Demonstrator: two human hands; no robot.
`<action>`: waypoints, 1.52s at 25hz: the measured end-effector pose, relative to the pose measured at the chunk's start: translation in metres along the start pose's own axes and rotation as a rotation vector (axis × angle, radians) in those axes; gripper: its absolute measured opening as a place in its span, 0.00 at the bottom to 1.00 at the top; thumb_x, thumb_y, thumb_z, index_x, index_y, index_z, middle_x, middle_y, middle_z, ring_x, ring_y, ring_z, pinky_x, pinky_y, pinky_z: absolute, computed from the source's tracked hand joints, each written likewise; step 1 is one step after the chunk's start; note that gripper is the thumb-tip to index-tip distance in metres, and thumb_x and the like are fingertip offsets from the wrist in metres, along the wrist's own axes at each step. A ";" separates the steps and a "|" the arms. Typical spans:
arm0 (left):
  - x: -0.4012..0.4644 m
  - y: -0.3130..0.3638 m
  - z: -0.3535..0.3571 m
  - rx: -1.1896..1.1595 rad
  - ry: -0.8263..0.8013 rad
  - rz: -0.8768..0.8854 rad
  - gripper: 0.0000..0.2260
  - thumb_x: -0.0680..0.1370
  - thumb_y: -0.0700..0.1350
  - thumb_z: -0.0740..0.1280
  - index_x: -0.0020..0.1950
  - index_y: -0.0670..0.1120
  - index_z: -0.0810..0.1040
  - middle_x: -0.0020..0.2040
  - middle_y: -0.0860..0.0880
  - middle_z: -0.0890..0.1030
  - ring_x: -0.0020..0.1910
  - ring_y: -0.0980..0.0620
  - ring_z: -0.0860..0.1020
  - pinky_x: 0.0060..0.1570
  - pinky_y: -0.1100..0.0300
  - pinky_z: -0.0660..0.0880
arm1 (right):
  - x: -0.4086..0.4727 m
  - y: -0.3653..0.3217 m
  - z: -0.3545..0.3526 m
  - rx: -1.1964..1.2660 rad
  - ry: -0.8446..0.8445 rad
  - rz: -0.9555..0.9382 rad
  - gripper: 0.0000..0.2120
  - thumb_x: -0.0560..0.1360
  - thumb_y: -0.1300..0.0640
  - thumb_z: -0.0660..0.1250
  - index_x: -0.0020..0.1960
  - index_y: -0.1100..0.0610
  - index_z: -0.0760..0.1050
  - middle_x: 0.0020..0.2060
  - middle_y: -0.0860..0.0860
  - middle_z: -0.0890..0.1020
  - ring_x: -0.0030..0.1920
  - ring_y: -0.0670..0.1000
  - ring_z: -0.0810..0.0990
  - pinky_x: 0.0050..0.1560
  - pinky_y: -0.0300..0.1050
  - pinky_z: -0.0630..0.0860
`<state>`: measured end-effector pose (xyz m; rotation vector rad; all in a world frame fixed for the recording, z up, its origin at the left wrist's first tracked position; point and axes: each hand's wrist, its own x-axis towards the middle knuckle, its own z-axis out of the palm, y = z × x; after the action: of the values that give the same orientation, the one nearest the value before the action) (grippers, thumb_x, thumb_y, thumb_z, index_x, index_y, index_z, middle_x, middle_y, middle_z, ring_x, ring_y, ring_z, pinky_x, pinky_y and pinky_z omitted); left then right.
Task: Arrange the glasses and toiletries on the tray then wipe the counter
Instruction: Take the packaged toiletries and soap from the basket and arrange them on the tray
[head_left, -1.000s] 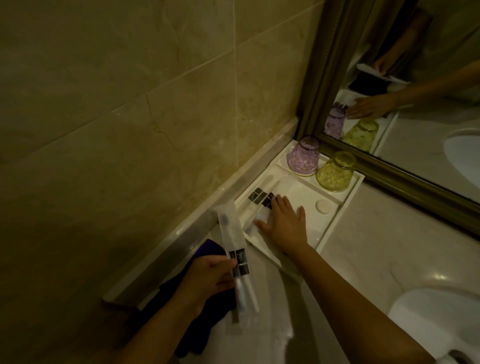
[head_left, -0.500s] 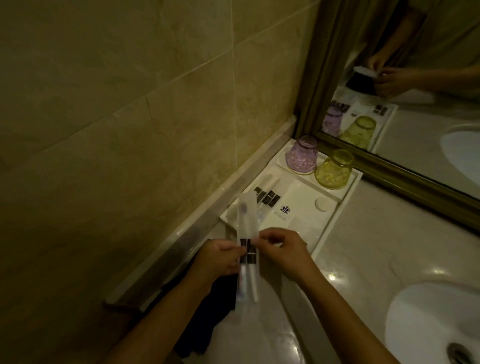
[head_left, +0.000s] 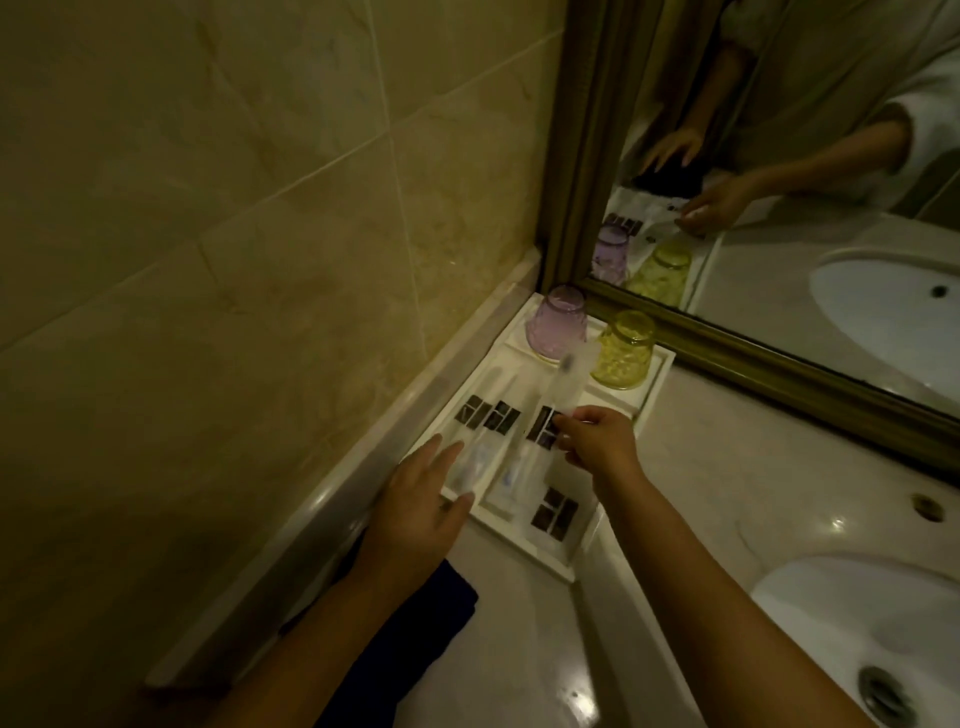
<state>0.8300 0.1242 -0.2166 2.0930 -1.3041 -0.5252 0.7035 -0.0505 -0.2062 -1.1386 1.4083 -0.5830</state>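
Observation:
A white tray lies in the counter's corner by the wall and mirror. At its far end stand a purple glass and a yellow glass, both upside down. Wrapped toothbrush packets with dark labels lie along its left side, and a flat sachet near its front. My right hand pinches another clear toothbrush packet over the tray. My left hand hovers with straight fingers at the tray's near left corner, over one packet's end.
A dark blue cloth lies on the counter under my left forearm. The white sink basin is at the lower right. A gold-framed mirror runs along the back, and a tiled wall with a ledge closes the left.
The toothbrush packet passed from both hands to my right hand alone and moved forward over the tray. My left hand let go and moved to the tray's near left corner.

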 end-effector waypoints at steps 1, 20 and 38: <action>-0.003 -0.003 0.002 0.089 -0.020 0.070 0.24 0.77 0.53 0.61 0.72 0.53 0.63 0.74 0.50 0.62 0.73 0.51 0.59 0.69 0.54 0.56 | 0.007 0.002 0.005 -0.004 0.008 0.026 0.11 0.72 0.62 0.69 0.32 0.56 0.72 0.31 0.55 0.78 0.31 0.51 0.77 0.31 0.42 0.73; 0.004 -0.015 0.019 0.753 -0.326 0.303 0.29 0.73 0.65 0.53 0.70 0.54 0.66 0.73 0.48 0.66 0.71 0.46 0.66 0.61 0.31 0.58 | 0.009 0.027 0.026 -0.942 0.142 -0.495 0.26 0.70 0.50 0.70 0.63 0.55 0.63 0.49 0.57 0.79 0.47 0.59 0.79 0.40 0.51 0.76; 0.005 -0.015 0.011 0.554 -0.353 0.299 0.33 0.75 0.65 0.52 0.75 0.58 0.42 0.77 0.53 0.36 0.75 0.53 0.35 0.67 0.40 0.31 | 0.009 0.047 0.011 -1.307 -0.118 -0.651 0.33 0.76 0.36 0.50 0.75 0.46 0.42 0.77 0.53 0.42 0.75 0.55 0.39 0.70 0.64 0.36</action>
<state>0.8357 0.1212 -0.2353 2.2279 -2.1244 -0.4488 0.7015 -0.0367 -0.2537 -2.6647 1.2450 0.0821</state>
